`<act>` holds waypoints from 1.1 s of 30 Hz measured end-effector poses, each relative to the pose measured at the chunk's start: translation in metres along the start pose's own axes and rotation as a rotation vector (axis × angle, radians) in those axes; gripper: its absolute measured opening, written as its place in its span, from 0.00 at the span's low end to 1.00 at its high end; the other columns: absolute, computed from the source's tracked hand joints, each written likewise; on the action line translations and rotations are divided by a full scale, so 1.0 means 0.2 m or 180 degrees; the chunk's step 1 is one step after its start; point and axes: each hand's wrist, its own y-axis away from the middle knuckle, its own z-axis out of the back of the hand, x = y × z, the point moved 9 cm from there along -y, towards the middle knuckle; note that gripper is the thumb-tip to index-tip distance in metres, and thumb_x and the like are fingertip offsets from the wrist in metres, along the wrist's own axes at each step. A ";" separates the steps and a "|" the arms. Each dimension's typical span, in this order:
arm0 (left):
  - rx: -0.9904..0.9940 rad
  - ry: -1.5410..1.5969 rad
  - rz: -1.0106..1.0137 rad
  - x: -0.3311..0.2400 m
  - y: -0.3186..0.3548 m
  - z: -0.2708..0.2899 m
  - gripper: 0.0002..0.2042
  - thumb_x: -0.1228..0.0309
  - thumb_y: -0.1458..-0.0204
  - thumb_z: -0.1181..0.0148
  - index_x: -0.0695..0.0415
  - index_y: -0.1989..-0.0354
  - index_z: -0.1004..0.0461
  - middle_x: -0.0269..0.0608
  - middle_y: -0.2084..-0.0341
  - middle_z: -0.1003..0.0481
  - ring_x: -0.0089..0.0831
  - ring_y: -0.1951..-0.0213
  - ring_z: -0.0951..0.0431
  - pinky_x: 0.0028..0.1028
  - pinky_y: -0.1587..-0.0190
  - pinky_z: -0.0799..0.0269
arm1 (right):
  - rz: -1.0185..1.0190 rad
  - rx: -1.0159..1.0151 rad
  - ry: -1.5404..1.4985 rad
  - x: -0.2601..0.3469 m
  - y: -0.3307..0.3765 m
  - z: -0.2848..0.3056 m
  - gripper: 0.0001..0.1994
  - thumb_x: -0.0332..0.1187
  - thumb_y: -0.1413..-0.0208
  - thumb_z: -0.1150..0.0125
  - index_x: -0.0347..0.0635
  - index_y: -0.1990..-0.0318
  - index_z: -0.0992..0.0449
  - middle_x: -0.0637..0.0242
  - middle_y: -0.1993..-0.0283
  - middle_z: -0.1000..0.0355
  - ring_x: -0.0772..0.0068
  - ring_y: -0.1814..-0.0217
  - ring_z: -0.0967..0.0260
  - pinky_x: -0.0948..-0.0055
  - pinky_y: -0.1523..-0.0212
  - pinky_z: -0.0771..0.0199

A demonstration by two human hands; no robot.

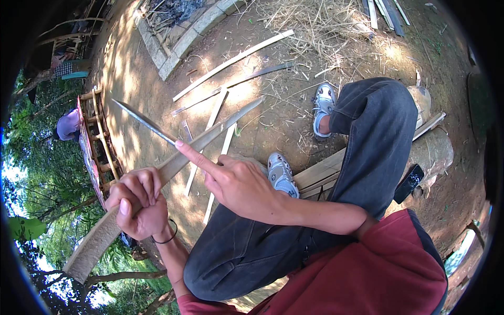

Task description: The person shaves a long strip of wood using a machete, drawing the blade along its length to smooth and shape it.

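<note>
A long, pale bamboo strip (94, 247) slants from lower left up toward the middle. My left hand (139, 202), with a black band at the wrist, is closed around it. Across the strip lies the narrow, pointed blade of a knife (144, 122), its tip toward the upper left. My right hand (236, 184) grips this knife, the index finger stretched along the blade; the handle is hidden in the hand. The blade crosses the strip beyond my left hand.
Several bamboo strips (236, 64) lie on the dirt ground near my shoes (281, 170). Beyond are a shavings pile (320, 26) and a brick-edged fire pit (194, 39). A phone (409, 184) rests beside a cut log (433, 152) at right; a bamboo frame (105, 136) stands left.
</note>
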 end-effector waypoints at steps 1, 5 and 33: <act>0.0001 0.0000 -0.0014 0.00 0.00 0.00 0.18 0.64 0.46 0.49 0.51 0.84 0.47 0.31 0.90 0.47 0.21 0.86 0.49 0.21 0.82 0.51 | -0.0118 -0.0007 0.0025 -0.04 0.00 0.00 0.37 0.27 0.43 0.46 0.58 0.26 0.52 0.52 0.80 0.32 0.51 0.79 0.29 0.55 0.75 0.28; 0.0159 -0.0093 -0.0046 0.01 0.00 -0.04 0.17 0.64 0.46 0.50 0.52 0.84 0.46 0.29 0.91 0.49 0.20 0.87 0.48 0.20 0.82 0.50 | -0.0353 -0.0072 0.0145 -0.14 0.02 0.00 0.36 0.24 0.43 0.47 0.56 0.27 0.49 0.55 0.79 0.33 0.55 0.79 0.31 0.56 0.74 0.32; 0.0040 0.0026 -0.0108 0.02 0.03 -0.03 0.17 0.66 0.45 0.49 0.53 0.85 0.45 0.31 0.90 0.46 0.20 0.86 0.49 0.23 0.81 0.51 | -0.0812 -0.0148 0.0251 -0.60 0.06 -0.02 0.34 0.26 0.42 0.49 0.50 0.27 0.49 0.52 0.84 0.32 0.47 0.82 0.30 0.51 0.74 0.28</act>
